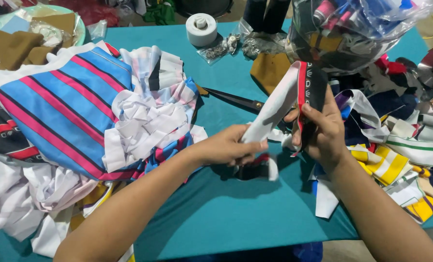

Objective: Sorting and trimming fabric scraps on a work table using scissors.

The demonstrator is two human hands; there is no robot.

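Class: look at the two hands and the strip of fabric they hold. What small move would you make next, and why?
Probably pull the strip straight between both hands. The left hand pinches its white lower end, the right hand grips the black and red part, and the strip hangs bent between them above the teal table.

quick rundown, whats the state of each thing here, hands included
left hand: closed, pinching the lower end of the collar strip
right hand: closed on the strip's upper part
collar strip: held up off the table, folded lengthwise
scissors: lying flat, blades shut
tape roll: standing on its flat side, untouched
clear bag of thread spools: full, bulging
striped fabric pile: heaped, loose
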